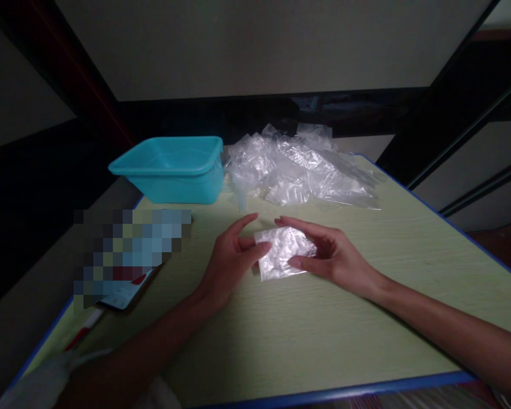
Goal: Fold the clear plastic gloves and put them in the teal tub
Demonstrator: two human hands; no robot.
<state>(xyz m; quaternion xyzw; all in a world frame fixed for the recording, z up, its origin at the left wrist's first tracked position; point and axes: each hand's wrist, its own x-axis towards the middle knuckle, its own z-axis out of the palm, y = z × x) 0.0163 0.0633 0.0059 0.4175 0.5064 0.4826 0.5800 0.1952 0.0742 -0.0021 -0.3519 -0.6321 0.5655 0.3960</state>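
Observation:
A small folded clear plastic bag (pixel 281 255) is held just above the table between both hands. My left hand (pixel 234 255) pinches its left edge, the thumb on top and fingers beneath, with the index finger lifted away. On the other side my right hand (pixel 327 250) grips the right end, its thumb on the near face and its fingers along the far edge. Creases and bright glare cover the plastic. Behind the hands lies a loose heap of crumpled clear plastic bags (pixel 298 167).
A turquoise plastic basin (pixel 179 184) stands at the table's back left. Nearer, a flat device or board (pixel 123 292) lies partly blurred out, with a red and white pen (pixel 85 329) beside it. Blue edging borders the pale wooden table (pixel 387 335); a panel rises behind.

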